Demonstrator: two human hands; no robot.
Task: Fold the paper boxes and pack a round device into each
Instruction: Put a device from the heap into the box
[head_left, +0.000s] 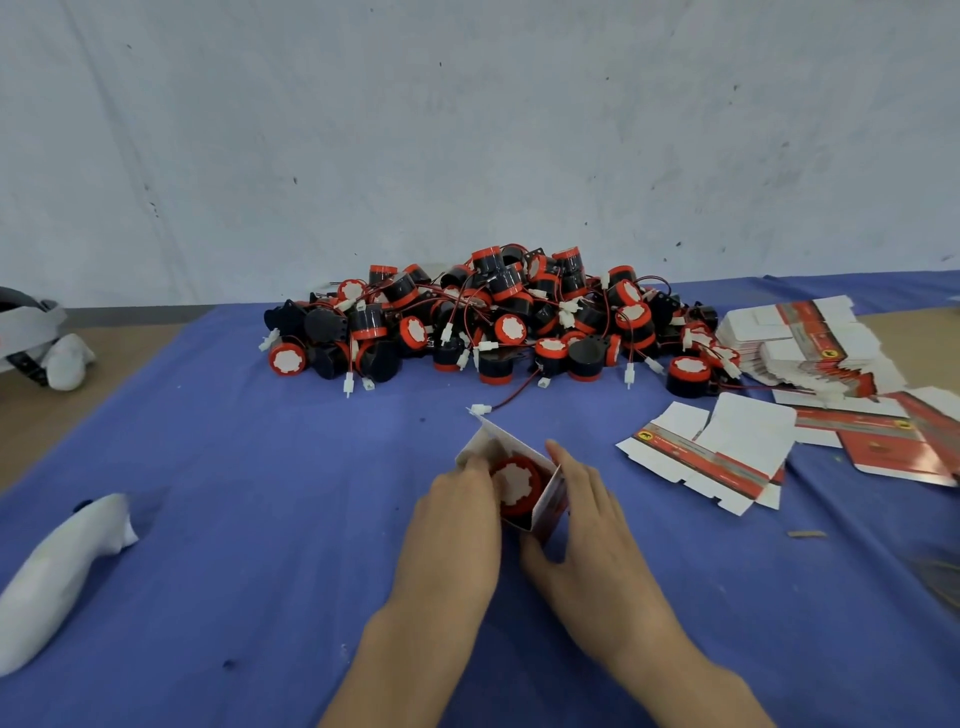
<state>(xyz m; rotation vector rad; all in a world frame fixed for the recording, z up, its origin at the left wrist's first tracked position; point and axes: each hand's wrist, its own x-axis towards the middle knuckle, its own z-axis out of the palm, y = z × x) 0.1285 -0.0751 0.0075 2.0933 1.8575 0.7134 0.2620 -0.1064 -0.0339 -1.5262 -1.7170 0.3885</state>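
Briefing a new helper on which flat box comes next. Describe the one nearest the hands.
On the blue cloth, go right from the heap of round devices to the stack of blanks. The flat box lies in front of it, closest to the right hand, spread open, mostly white.

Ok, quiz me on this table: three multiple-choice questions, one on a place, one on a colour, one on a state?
1. Where do the flat box blanks lie, relative to the pile of round devices?
A) to its right B) to its left C) underneath it
2. What colour is the cloth?
A) green B) blue C) yellow
3. The box held by the left hand and right hand is:
A) sealed B) open, with a round device inside C) flat
Answers: 1 A, the blanks lie at the right edge; 2 B, plainly blue; 3 B, its red-and-white face shows in the open top.
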